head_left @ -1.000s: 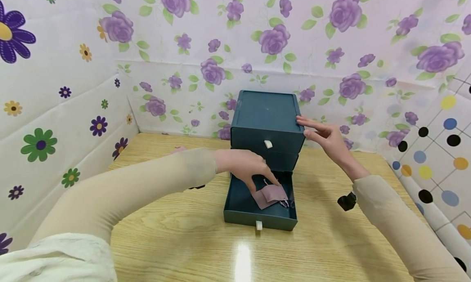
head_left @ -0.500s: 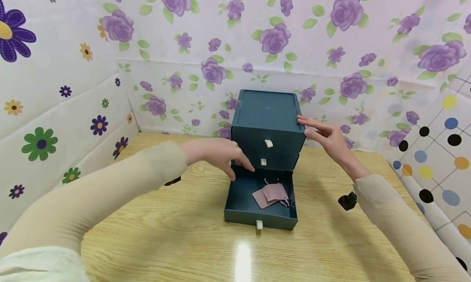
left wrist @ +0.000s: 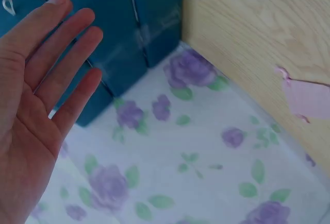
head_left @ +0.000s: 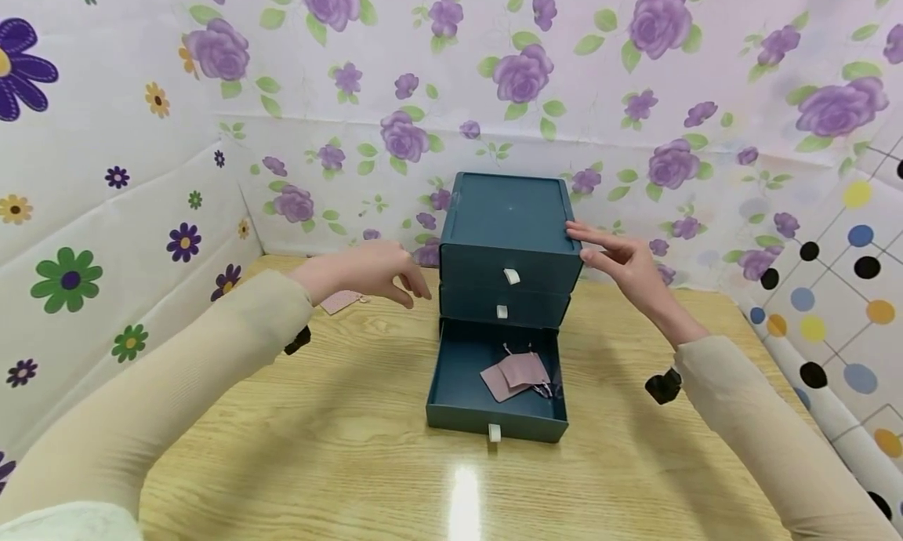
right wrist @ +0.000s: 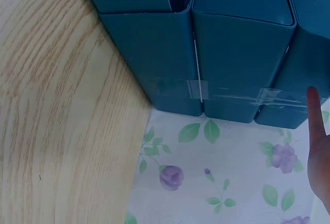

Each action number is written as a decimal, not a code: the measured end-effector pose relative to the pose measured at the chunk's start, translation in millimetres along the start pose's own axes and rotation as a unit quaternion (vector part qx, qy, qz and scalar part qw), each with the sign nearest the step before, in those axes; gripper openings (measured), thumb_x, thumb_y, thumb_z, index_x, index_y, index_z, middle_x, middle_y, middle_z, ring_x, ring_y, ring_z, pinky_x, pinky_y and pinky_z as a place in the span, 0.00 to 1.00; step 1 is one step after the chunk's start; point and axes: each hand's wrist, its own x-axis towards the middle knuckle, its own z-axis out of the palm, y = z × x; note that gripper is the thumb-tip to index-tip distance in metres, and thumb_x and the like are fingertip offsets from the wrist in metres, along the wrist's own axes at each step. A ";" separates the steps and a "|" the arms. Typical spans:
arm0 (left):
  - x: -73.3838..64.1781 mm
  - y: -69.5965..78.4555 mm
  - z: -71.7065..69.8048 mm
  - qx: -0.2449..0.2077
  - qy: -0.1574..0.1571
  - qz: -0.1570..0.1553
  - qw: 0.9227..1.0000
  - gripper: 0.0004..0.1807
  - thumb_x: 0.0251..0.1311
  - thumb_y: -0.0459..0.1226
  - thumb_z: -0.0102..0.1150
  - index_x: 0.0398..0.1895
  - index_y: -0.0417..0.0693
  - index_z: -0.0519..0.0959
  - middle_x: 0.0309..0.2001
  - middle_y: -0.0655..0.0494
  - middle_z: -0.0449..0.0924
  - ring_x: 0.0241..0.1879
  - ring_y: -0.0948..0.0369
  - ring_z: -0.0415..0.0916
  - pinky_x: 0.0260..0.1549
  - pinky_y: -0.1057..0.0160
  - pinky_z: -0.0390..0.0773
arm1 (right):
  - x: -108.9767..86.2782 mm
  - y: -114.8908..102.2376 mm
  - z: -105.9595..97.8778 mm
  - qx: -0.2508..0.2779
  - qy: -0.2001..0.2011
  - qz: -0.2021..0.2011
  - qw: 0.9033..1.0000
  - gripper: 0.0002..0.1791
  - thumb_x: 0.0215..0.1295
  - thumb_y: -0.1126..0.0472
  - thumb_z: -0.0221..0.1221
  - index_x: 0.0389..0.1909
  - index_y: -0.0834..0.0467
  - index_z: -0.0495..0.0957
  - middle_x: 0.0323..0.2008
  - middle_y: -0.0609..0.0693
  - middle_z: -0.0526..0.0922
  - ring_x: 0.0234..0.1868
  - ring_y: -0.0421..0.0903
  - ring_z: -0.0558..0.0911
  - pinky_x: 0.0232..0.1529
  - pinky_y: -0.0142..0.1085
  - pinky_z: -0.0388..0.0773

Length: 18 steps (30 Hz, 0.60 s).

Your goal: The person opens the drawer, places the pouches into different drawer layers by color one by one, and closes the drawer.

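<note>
A dark blue drawer unit (head_left: 511, 216) with white pull tabs stands at the back of the table. Its bottom drawer (head_left: 458, 417) is pulled out, and overlapping mauve drawstring pouches (head_left: 520, 371) lie inside. To the left of the unit my left hand (head_left: 367, 270) hovers with nothing in it; the left wrist view shows its fingers (left wrist: 77, 41) extended. Behind that hand, a pink drawstring pouch (head_left: 341, 301) lies on the table, partly hidden in the head view. My right hand (head_left: 630, 273) rests its straight fingers on the unit's top right edge, thumb near the front corner.
The wood-grain table (head_left: 339, 447) extends in front and to both sides. A flowered cloth wall (head_left: 395, 188) rises close behind the unit. Clear tape (right wrist: 227, 94) runs across the stacked tiers on the unit's side.
My left hand has let go of the pouches, lifted out of the drawer and moved left, past the unit's left side. The pouches stay in the drawer. My right hand has kept its place.
</note>
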 end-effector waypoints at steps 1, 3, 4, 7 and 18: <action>-2.5 -3.5 0.2 0.001 0.007 -0.008 1.000 0.15 0.60 0.41 0.67 0.51 0.55 0.86 0.49 0.55 0.88 0.47 0.59 0.86 0.50 0.58 0.85 | 0.3 0.1 0.1 0.000 0.000 -0.001 1.000 0.21 0.72 0.66 0.54 0.65 0.61 0.74 0.69 0.46 0.73 0.77 0.42 0.62 0.61 0.21 0.73; -7.0 -10.7 0.6 -0.003 0.022 -0.020 1.000 0.16 0.60 0.41 0.68 0.52 0.54 0.86 0.49 0.55 0.88 0.47 0.58 0.86 0.50 0.56 0.84 | 0.7 -0.1 0.4 0.002 0.000 -0.002 1.000 0.21 0.72 0.66 0.55 0.65 0.61 0.75 0.69 0.46 0.73 0.77 0.42 0.62 0.61 0.21 0.73; -9.0 -14.6 0.9 -0.005 0.030 -0.022 0.999 0.16 0.59 0.40 0.68 0.52 0.53 0.86 0.49 0.54 0.88 0.47 0.58 0.86 0.50 0.56 0.84 | 0.7 -0.2 0.5 0.004 0.000 -0.002 1.000 0.21 0.72 0.66 0.55 0.65 0.61 0.75 0.69 0.46 0.74 0.77 0.42 0.62 0.61 0.21 0.73; -14.7 -27.1 2.5 -0.009 0.053 -0.023 0.998 0.17 0.59 0.38 0.68 0.53 0.50 0.85 0.50 0.51 0.87 0.46 0.55 0.87 0.49 0.55 0.85 | 0.0 -1.0 1.2 0.008 0.001 -0.002 1.000 0.21 0.73 0.65 0.55 0.64 0.61 0.75 0.69 0.46 0.74 0.76 0.43 0.62 0.62 0.21 0.73; -33.9 -77.9 20.2 -0.033 0.081 -0.127 0.988 0.24 0.61 0.37 0.66 0.61 0.50 0.79 0.60 0.47 0.81 0.54 0.47 0.82 0.52 0.49 0.83 | -1.0 -2.0 2.0 0.004 0.005 -0.002 1.000 0.20 0.73 0.65 0.55 0.64 0.61 0.75 0.68 0.47 0.74 0.76 0.42 0.63 0.65 0.23 0.71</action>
